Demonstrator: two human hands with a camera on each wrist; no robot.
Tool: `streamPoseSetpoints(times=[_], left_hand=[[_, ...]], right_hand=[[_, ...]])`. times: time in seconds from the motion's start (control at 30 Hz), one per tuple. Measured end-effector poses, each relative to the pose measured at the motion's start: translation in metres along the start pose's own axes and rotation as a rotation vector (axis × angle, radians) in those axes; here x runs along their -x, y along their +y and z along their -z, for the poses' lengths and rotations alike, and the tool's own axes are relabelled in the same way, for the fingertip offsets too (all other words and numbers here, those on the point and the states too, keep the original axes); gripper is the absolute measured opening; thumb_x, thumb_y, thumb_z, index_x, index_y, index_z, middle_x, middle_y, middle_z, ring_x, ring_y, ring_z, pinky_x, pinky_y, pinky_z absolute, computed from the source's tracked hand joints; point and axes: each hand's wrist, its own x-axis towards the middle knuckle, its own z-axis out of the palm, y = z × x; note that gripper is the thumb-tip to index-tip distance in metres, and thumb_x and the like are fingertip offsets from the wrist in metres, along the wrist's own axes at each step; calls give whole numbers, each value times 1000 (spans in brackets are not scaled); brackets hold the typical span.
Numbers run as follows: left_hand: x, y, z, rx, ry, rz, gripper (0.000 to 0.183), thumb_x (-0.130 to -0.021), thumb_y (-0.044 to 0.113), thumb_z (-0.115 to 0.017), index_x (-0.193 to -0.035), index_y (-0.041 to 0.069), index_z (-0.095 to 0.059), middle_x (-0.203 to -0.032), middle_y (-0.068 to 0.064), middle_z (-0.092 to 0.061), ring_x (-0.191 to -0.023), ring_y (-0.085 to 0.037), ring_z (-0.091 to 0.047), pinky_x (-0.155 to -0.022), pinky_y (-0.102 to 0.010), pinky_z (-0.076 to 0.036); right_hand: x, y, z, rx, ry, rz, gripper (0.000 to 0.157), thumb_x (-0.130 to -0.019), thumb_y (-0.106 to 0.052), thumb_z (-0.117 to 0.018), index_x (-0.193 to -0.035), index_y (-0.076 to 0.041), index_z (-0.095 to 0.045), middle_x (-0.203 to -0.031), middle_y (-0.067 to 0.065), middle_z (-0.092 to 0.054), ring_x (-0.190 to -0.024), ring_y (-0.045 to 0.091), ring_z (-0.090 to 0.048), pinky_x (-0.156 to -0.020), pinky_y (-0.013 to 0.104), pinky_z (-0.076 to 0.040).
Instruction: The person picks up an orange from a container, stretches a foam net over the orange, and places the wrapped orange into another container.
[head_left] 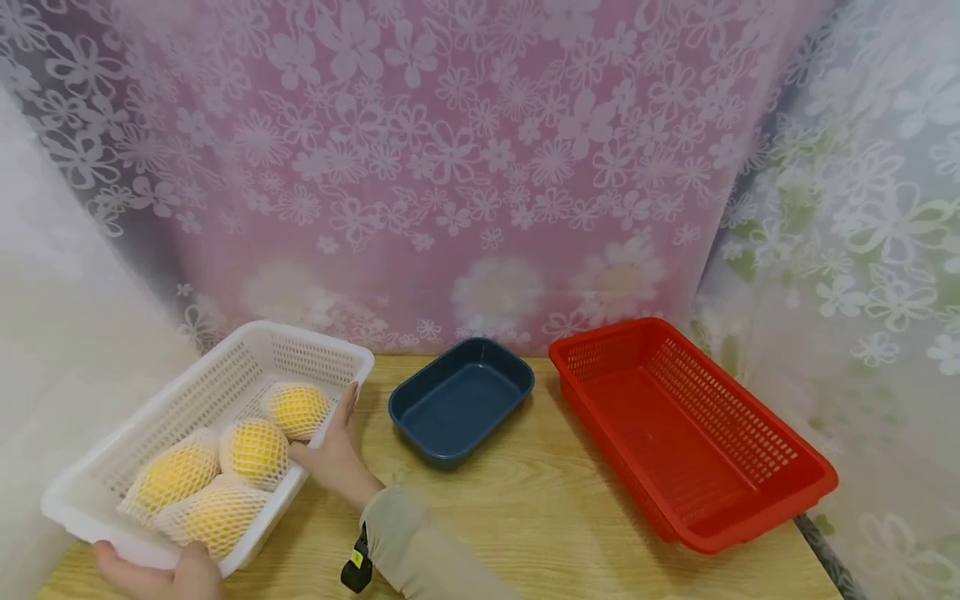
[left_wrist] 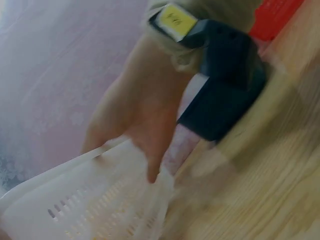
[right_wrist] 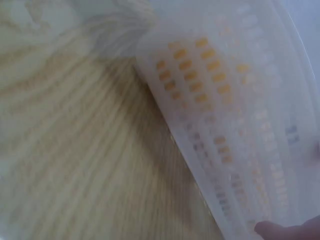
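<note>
A white plastic basket [head_left: 255, 333] with slotted walls stands at the left, held by both hands. Several yellow fruits [head_left: 255, 450] in white foam nets lie inside it; their exact kind is unclear. My left hand [head_left: 161, 573] grips the near end, partly cut off by the frame. On the right long side, my right hand [head_left: 337, 458] grips the rim, thumb and fingers spread along it. From the left wrist view, the right hand [left_wrist: 140, 105] is at the basket rim [left_wrist: 60, 167]. In the right wrist view, a fingertip [right_wrist: 285, 231] touches the slotted wall [right_wrist: 200, 100].
A dark blue tray [head_left: 461, 408] sits mid-table with nothing in it. To the right is a red slotted basket [head_left: 690, 433], also holding nothing. A pink flowered curtain [head_left: 450, 167] hangs behind the wooden table [head_left: 525, 517]. A small black wrist device [head_left: 357, 567] hangs under the right sleeve.
</note>
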Motion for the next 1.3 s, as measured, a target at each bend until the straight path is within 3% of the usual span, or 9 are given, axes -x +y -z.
streamPoseSetpoints(times=[0.17,0.33,0.47,0.6,0.7,0.9,1.1,1.2,1.3], left_hand=[[14,-13,-9,-3,-17,18,93,-94,-5,-38,-153,45,15,-164,8,5,-146,-15,-12,-117,-35,-20],[21,-26,-17,-1,4,-53,92,-91,-4,-43,-156,40,5,-164,4,-2,-143,-17,-21,-115,-34,-23],[25,-37,-33,49,31,-219,91,-83,-6,-44,-159,24,-5,-163,-3,-6,-139,-17,-21,-114,-30,-17],[28,-49,-52,144,35,-478,88,-75,-13,-43,-156,7,-14,-155,-13,-13,-131,-25,-31,-104,-23,-32],[31,-55,-59,157,-1,-573,89,-74,-17,-44,-155,5,-14,-151,-13,-10,-128,-27,-34,-97,-18,-40],[37,-59,-59,79,-61,-531,90,-80,-15,-49,-157,7,-8,-157,-15,8,-137,-25,-24,-106,-16,-33],[30,-62,-58,4,-108,-688,86,-79,-17,-51,-153,-2,-9,-153,-23,10,-139,-29,-15,-109,-22,-30],[27,-64,-58,7,-115,-738,85,-78,-19,-50,-151,-3,-9,-152,-22,8,-138,-29,-16,-106,-19,-33],[27,-65,-56,30,-95,-728,85,-78,-19,-52,-150,-2,-10,-152,-21,3,-137,-28,-21,-104,-18,-34]], right_hand=[[12,-2,-7,6,-34,-28,123,-78,-22,-73,-153,-37,24,-165,2,11,-149,27,-11,-90,37,-43],[6,1,-5,18,-49,-2,121,-80,-19,-73,-154,-35,21,-165,7,7,-148,28,-16,-92,37,-44],[-6,6,5,14,-55,27,118,-81,-15,-72,-156,-34,18,-165,8,3,-148,26,-16,-88,34,-45],[-19,9,17,19,-72,39,118,-81,-12,-72,-156,-33,16,-165,8,-2,-146,27,-22,-78,29,-46],[-27,11,22,20,-94,43,117,-82,-10,-72,-157,-33,15,-165,6,-4,-135,26,-42,-69,28,-47],[-32,12,28,-2,-121,37,116,-81,-7,-71,-157,-34,13,-165,-1,-5,-131,17,-42,-74,30,-44],[-33,8,31,-12,-131,21,116,-82,-7,-70,-157,-36,13,-164,5,-10,-107,23,-57,-69,32,-44],[-34,7,31,-4,-128,21,116,-82,-9,-72,-157,-35,13,-164,5,-9,-130,23,-45,-78,33,-45],[-33,7,31,-21,-114,11,116,-81,-9,-73,-157,-37,10,-164,6,-14,-134,24,-42,-86,34,-46]])
